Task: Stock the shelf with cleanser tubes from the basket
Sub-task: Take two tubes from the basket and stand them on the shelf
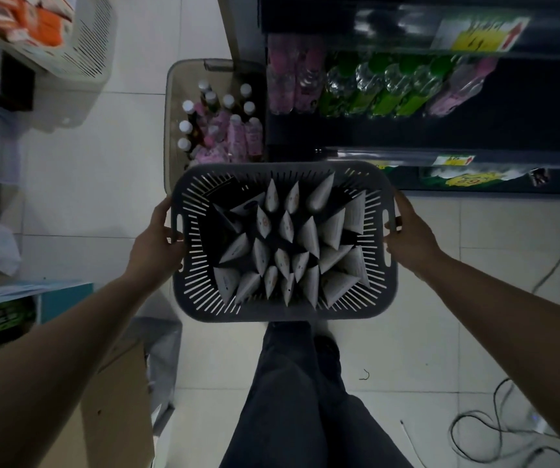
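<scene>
Gripping basket (282, 314) ends with left hand (155, 246) and right hand (408, 236); held level, likely to keep cleanser tubes (309, 238) upright.

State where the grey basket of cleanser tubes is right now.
Centre of the head view: the grey basket is held between the left hand and right hand, just below the beige bin of bottles.

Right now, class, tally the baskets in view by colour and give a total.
grey basket, gripped by left hand and right hand: 1
beige basket: 1
white basket: 1
Total: 3
</scene>
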The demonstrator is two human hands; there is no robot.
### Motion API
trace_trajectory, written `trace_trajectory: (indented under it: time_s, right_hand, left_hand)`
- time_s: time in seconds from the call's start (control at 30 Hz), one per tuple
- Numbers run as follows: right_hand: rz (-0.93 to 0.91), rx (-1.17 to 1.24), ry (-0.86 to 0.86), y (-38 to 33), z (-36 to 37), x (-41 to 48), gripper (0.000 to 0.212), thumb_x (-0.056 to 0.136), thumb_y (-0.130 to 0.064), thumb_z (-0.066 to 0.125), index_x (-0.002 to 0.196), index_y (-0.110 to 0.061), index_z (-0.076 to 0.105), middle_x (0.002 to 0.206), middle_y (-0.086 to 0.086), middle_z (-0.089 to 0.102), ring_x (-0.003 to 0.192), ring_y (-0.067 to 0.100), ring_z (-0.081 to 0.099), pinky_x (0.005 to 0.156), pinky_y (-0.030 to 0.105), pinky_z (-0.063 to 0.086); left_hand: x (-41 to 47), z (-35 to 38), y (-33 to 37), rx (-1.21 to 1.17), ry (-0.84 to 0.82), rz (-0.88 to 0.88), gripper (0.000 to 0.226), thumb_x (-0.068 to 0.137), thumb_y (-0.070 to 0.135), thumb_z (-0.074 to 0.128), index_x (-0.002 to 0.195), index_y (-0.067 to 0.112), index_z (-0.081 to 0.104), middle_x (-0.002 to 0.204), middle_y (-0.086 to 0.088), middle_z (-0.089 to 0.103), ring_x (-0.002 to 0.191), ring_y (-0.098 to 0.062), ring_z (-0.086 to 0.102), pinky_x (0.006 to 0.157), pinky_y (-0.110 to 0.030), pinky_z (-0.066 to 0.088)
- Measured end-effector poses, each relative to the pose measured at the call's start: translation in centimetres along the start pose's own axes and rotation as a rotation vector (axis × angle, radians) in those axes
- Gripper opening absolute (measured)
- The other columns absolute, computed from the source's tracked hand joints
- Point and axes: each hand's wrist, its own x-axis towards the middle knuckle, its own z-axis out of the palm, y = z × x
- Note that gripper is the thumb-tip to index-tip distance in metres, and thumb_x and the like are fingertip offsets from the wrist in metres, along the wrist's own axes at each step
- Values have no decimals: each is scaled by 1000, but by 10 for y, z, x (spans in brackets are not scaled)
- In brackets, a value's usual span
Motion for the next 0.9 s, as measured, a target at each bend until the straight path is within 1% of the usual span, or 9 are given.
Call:
trace_trajectory:
  time_s: [0.1,0.17,0.23,0.33,0.4,0.47,0.6,0.73,0.9]
  right_hand:
    - [9,-52,-16,-2,2,0,81,85,-3,56,150,-30,17,103,5,55,94,25,52,72,28,37]
    - [10,-161,14,-6,4,-2,76,82,-6,54,146,-32,22,119,12,48,112,34,44,81,35,41]
    - [-23,-325,44,-18,6,-9,70,80,-1,49,142,-26,30,131,14,36,123,36,34,96,44,40]
    - [-181,-517,-14,-49,12,-18,61,82,3,48,139,-15,38,141,14,34,130,35,31,102,45,36]
    - [-292,-594,-106,-69,21,-21,54,86,2,46,138,-12,42,141,11,37,131,32,33,102,42,36]
    - [-371,-670,-184,-87,33,-21,47,89,1,44,135,-11,45,137,11,41,127,29,36,100,38,37]
    - [-500,-765,-307,-120,64,-17,46,91,0,45,136,-12,43,136,8,40,124,26,37,99,37,38]
    - [-623,-828,-422,-149,88,-3,50,91,1,46,139,-12,39,141,7,36,128,25,35,104,36,36]
    - [-849,-1030,-420,-170,115,28,43,91,-5,50,133,-10,42,136,9,40,126,25,38,101,33,37]
  left_hand:
    - [-2,-2,0,67,0,18,78,90,8,58,150,34,16,107,-12,65,92,-32,63,78,-41,52]
    - [-3,-3,3,107,-4,8,77,88,9,60,150,31,19,114,-17,65,97,-36,63,81,-40,50]
    - [-5,-5,8,125,8,-1,75,86,10,61,149,25,24,118,-19,62,101,-37,61,82,-39,48]
    - [-10,-7,14,131,134,32,66,83,10,61,144,15,37,130,-21,49,117,-37,50,95,-44,43]
    - [-14,-6,18,119,230,90,55,82,7,58,135,10,47,126,-21,50,117,-36,48,95,-44,42]
    - [-19,-4,23,85,257,73,42,82,7,56,124,8,54,115,-18,55,106,-35,54,87,-41,44]
    - [-29,6,25,75,198,-46,35,83,14,55,117,8,55,109,-14,59,101,-34,57,84,-38,44]
    - [-29,19,22,38,222,-148,27,85,16,54,111,8,58,107,-13,62,98,-33,58,75,-34,40]
    - [-21,40,18,27,237,-256,16,88,19,51,99,8,55,99,-11,60,91,-33,59,66,-32,34]
